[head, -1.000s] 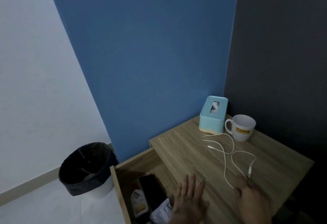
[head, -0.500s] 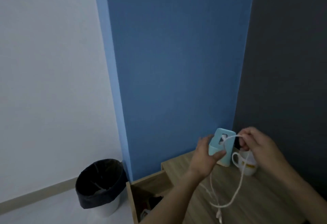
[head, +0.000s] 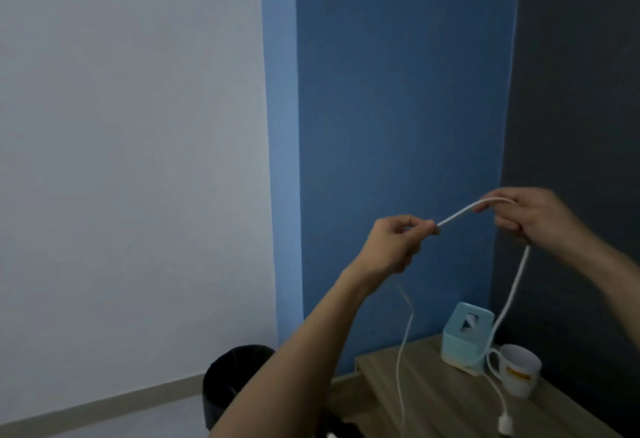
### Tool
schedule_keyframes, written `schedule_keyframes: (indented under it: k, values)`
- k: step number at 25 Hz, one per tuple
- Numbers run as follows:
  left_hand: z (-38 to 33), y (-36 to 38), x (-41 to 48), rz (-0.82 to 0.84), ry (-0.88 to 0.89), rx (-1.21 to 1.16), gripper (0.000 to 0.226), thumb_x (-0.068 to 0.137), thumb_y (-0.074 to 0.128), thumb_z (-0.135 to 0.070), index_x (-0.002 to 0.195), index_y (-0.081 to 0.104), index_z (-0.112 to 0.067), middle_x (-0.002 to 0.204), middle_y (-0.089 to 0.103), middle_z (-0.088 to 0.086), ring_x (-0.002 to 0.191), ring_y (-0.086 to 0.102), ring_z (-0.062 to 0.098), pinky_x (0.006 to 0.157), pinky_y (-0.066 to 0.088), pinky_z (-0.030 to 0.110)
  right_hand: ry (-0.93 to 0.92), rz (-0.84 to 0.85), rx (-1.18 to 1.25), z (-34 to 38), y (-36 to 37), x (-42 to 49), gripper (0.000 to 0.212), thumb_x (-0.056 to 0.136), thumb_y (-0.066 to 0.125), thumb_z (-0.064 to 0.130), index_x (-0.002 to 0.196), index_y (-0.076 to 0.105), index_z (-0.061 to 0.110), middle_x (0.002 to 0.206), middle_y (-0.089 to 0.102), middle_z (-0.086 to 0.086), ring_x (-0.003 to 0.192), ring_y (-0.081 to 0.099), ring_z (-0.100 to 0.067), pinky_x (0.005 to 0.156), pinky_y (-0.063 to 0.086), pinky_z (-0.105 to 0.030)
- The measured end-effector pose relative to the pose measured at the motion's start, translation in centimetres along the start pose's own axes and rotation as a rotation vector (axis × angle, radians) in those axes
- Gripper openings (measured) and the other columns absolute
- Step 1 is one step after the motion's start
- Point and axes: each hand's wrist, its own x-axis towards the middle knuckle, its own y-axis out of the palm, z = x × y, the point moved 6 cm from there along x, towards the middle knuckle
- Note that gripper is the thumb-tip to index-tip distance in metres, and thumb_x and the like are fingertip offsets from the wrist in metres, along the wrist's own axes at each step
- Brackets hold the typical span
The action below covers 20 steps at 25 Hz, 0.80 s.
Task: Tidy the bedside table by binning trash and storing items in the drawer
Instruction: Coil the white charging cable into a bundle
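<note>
Lifted higher since 0.5 s ago and drawn apart, with the white cable [head: 515,287] stretched between. Pinched at the fingertips of the left hand [head: 394,243]; gripped in the curled fingers of the right hand [head: 540,219]. Dangling in 2 strands over the wooden bedside table [head: 433,392], near the teal tissue box [head: 460,337] and white mug [head: 519,375]. Beyond, a black-lined bin [head: 228,378] below white, blue and dark grey walls.

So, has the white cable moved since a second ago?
Yes. The white cable lay flat on the table before the tissue box; now the left hand and right hand hold it high above the box.
</note>
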Motion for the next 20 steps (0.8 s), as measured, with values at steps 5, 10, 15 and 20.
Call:
schedule_keyframes:
  k: [5, 10, 15, 20]
  values:
    - [-6.0, -0.6, -1.8, -0.086, 0.082, 0.219, 0.025, 0.09, 0.061, -0.016, 0.099, 0.069, 0.006, 0.031, 0.041, -0.012, 0.028, 0.035, 0.001, 0.034, 0.024, 0.007, 0.0, 0.238, -0.01, 6.3, 0.6, -2.1, 0.018, 0.087, 0.054, 0.004, 0.092, 0.065, 0.017, 0.064, 0.065, -0.004, 0.049, 0.056, -0.008, 0.04, 0.045, -0.015]
    - [-8.4, -1.7, -3.1, 0.028, 0.092, 0.17, 0.014, 0.091, 0.061, -0.02, 0.087, 0.069, -0.009, 0.034, 0.034, -0.013, 0.031, 0.028, 0.001, 0.035, 0.022, 0.012, -0.225, -0.003, -0.421, 9.4, -1.8, -2.5, 0.018, 0.087, 0.058, 0.011, 0.076, 0.071, 0.018, 0.035, 0.049, 0.003, 0.033, 0.041, -0.005, 0.036, 0.028, -0.01]
    - [-6.6, -3.5, -4.8, 0.058, -0.033, 0.074, 0.026, 0.098, 0.049, -0.022, 0.077, 0.063, -0.015, 0.038, 0.027, -0.014, 0.032, 0.022, 0.002, 0.034, 0.017, 0.014, -0.168, -0.097, -0.563, 8.5, -2.5, -2.9, 0.016, 0.08, 0.067, 0.021, 0.096, 0.065, 0.017, 0.09, 0.069, 0.008, 0.082, 0.063, -0.009, 0.075, 0.044, -0.02]
    - [-8.6, -2.2, -5.7, 0.051, -0.005, 0.109, 0.022, 0.097, 0.05, -0.026, 0.087, 0.061, -0.011, 0.035, 0.028, -0.013, 0.032, 0.022, 0.002, 0.034, 0.017, 0.014, -0.255, 0.211, -0.207, 10.1, 4.5, -3.2, 0.012, 0.082, 0.063, 0.006, 0.079, 0.069, 0.016, 0.055, 0.068, -0.005, 0.055, 0.064, -0.015, 0.059, 0.051, -0.02]
